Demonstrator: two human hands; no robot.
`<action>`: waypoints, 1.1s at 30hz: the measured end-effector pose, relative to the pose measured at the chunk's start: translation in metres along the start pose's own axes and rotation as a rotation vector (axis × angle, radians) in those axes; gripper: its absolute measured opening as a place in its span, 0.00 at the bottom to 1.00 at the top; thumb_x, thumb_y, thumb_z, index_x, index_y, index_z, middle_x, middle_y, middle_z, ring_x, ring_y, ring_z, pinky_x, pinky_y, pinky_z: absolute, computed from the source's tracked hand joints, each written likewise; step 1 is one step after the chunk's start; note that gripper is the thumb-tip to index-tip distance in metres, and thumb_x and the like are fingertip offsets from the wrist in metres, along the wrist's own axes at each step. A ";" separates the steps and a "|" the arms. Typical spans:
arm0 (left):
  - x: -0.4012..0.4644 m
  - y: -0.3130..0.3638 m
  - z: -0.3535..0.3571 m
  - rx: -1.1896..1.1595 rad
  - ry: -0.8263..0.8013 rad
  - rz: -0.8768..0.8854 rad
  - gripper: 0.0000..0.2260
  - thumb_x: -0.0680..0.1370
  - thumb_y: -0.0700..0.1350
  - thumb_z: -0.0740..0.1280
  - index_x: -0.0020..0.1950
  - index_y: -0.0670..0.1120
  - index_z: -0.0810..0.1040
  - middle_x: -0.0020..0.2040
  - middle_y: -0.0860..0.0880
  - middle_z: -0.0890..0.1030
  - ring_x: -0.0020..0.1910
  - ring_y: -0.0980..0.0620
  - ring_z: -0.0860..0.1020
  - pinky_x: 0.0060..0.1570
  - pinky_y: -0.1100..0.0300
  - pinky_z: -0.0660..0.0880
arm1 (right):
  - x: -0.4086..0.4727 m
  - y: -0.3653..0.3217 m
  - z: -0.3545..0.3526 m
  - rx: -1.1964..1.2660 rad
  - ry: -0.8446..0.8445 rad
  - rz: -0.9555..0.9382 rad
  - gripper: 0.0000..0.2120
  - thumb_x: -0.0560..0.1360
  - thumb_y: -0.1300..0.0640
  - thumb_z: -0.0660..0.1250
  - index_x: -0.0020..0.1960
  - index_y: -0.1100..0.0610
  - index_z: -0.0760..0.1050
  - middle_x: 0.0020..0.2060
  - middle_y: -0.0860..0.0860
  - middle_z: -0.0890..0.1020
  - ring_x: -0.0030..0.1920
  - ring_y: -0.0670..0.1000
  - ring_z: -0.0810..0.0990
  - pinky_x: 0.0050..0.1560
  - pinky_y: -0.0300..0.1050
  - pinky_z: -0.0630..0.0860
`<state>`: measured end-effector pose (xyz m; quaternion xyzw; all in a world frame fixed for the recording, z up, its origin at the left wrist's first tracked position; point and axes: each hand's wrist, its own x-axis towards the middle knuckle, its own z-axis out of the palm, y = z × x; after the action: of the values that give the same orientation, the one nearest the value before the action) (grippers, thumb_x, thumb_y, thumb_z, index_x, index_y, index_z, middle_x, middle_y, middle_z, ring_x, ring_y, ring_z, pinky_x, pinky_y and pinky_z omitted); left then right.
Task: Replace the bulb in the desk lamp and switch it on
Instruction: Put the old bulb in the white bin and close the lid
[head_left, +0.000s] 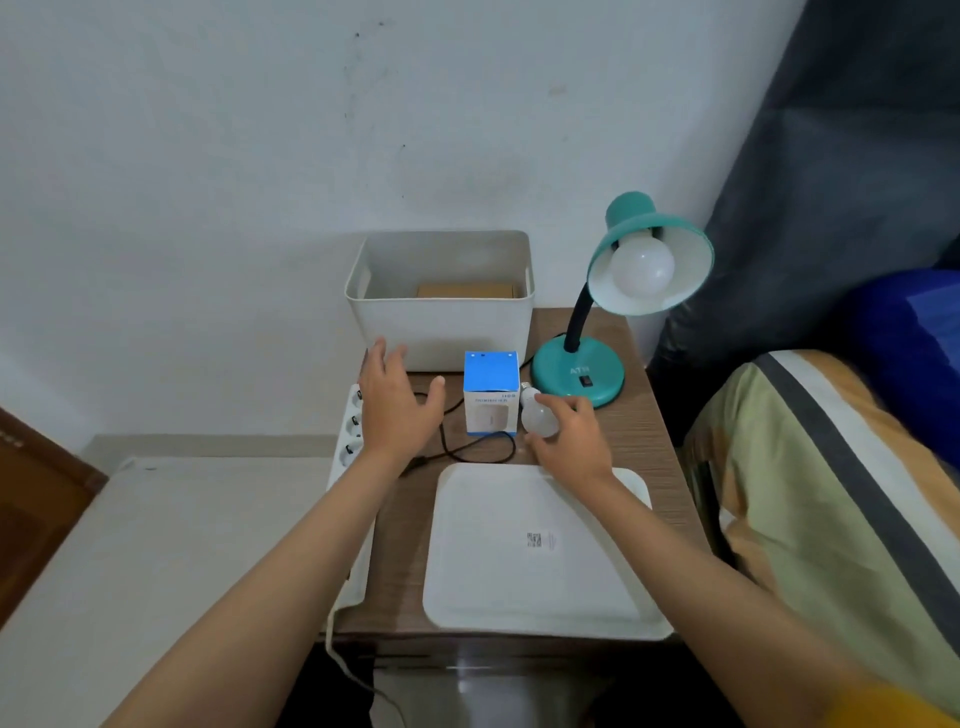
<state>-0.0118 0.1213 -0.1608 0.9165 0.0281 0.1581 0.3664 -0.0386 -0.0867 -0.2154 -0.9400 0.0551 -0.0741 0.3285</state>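
A teal desk lamp (579, 371) stands at the back right of the small wooden table (644, 431), its shade tilted toward me with a white bulb (643, 266) screwed in and unlit. A loose white bulb (537, 415) lies on the table beside a blue and white bulb box (491, 397). My right hand (571, 441) curls its fingers round this loose bulb. My left hand (397, 405) hovers with spread fingers left of the box, holding nothing. The lamp's switch (586, 382) sits on its base.
A white bin (441, 332) with a cardboard box inside stands at the back. A white tray (540, 551) lies at the front. A white power strip (349, 436) hangs at the table's left edge, a black cord (467, 457) loops between. A bed (831, 493) is on the right.
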 end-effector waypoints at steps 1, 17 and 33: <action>0.002 0.000 0.004 0.000 -0.007 -0.002 0.26 0.75 0.48 0.66 0.69 0.41 0.64 0.76 0.42 0.57 0.75 0.43 0.54 0.72 0.46 0.60 | 0.001 0.001 0.002 0.011 0.016 -0.007 0.24 0.71 0.53 0.71 0.66 0.49 0.71 0.58 0.53 0.71 0.55 0.54 0.75 0.50 0.49 0.78; 0.089 0.007 -0.013 0.005 0.073 0.119 0.24 0.74 0.51 0.67 0.67 0.44 0.69 0.71 0.40 0.65 0.71 0.41 0.62 0.67 0.47 0.67 | 0.046 -0.098 -0.043 0.355 0.436 -0.404 0.20 0.67 0.57 0.70 0.59 0.57 0.75 0.51 0.54 0.72 0.51 0.44 0.71 0.52 0.25 0.67; 0.148 -0.009 -0.015 0.068 -0.069 0.204 0.21 0.73 0.52 0.67 0.64 0.46 0.71 0.61 0.46 0.74 0.62 0.45 0.70 0.59 0.50 0.72 | 0.204 -0.131 -0.015 0.017 -0.086 0.060 0.14 0.70 0.50 0.69 0.50 0.57 0.72 0.47 0.55 0.78 0.47 0.56 0.78 0.47 0.48 0.77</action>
<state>0.1246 0.1622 -0.1171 0.9313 -0.0726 0.1620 0.3180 0.1662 -0.0249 -0.1004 -0.9374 0.0684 -0.0242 0.3406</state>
